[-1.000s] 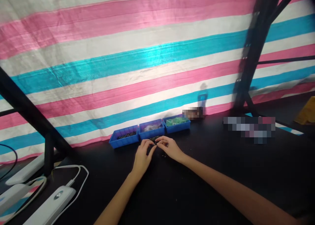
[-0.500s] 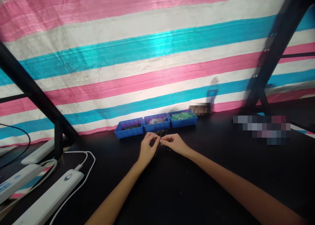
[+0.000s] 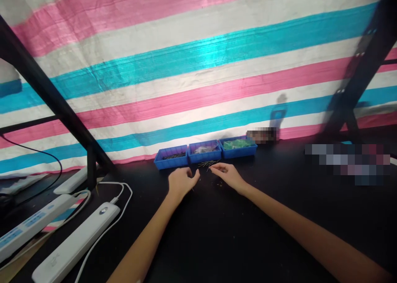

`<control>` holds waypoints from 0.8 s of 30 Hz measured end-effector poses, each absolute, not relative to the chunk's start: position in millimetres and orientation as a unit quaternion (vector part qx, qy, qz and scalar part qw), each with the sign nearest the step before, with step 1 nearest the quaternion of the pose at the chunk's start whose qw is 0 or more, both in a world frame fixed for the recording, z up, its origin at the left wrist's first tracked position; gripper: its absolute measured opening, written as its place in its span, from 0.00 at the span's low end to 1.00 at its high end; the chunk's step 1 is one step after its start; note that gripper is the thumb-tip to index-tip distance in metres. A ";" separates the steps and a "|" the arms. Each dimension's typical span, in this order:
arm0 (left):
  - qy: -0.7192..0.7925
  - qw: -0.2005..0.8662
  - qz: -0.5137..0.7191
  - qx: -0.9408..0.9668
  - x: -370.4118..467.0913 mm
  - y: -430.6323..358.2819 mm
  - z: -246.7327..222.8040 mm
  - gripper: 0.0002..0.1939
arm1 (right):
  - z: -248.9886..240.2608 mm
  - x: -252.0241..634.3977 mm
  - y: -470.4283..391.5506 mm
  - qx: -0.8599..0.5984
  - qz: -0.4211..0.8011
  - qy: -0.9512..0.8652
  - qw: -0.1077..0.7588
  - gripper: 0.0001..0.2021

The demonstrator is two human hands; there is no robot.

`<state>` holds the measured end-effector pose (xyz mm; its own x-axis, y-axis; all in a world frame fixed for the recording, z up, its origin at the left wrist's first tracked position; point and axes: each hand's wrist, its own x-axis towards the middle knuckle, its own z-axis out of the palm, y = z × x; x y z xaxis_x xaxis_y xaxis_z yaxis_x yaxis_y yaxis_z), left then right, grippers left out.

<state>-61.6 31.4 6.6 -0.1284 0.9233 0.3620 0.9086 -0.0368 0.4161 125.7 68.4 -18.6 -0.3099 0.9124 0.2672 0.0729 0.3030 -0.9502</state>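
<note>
My left hand (image 3: 182, 181) is over the black table, thumb held apart from its curled fingers. A tiny thin piece shows just below it; whether the hand touches it I cannot tell. To its right, my right hand (image 3: 228, 176) has thumb and fingertips pinched together on a thin dark stick, at the near side of a small pile of thin sticks (image 3: 204, 163). Behind the hands stand three blue bins in a row: one with dark thin pieces (image 3: 170, 163), one with clear plastic pieces (image 3: 205, 155), one with green pieces (image 3: 238, 152).
Tiny crumbs dot the black table (image 3: 235, 233). At left lie a white power bank (image 3: 77, 239) with a white cable (image 3: 127, 196), and a power strip (image 3: 34, 221). Black metal posts (image 3: 71, 117) flank a striped sheet (image 3: 198, 84). Blurred items lie at right.
My hands were together at the fingertips and are now apart. The left has moved left with its thumb opened, while the right pinches at the pile. The view has shifted slightly.
</note>
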 end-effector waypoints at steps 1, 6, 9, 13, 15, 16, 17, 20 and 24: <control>0.705 0.022 0.248 0.664 -65.9 30.7 10.3 0.21 | -19.1 125.7 69.8 -0.374 0.478 -0.642 0.468 0.14; 0.636 0.219 0.180 0.718 -85.2 28.4 22.2 0.21 | -17.6 125.8 72.1 -0.392 0.512 -0.592 0.484 0.16; 0.550 0.365 0.168 0.732 -95.9 27.5 26.9 0.21 | -16.9 125.4 71.7 -0.386 0.514 -0.594 0.484 0.16; 0.505 0.385 0.137 0.760 -105.3 26.7 29.8 0.26 | -17.9 125.0 72.0 -0.380 0.509 -0.600 0.486 0.16; 0.505 0.355 0.143 0.774 -105.6 26.4 27.3 0.22 | -18.3 125.0 71.4 -0.376 0.504 -0.608 0.484 0.15; 0.504 0.334 0.157 0.781 -104.5 26.2 25.1 0.19 | -18.4 125.1 70.7 -0.374 0.501 -0.616 0.480 0.15; 0.502 0.313 0.173 0.787 -102.7 25.9 22.5 0.16 | -18.4 125.1 69.9 -0.370 0.496 -0.626 0.474 0.15; 0.488 0.273 0.222 0.798 -93.9 25.2 13.5 0.10 | -18.8 125.2 66.9 -0.368 0.455 -0.681 0.440 0.14; 0.495 0.228 0.301 0.783 -78.3 25.9 1.3 0.09 | -19.5 125.6 64.0 -0.374 0.368 -0.755 0.394 0.13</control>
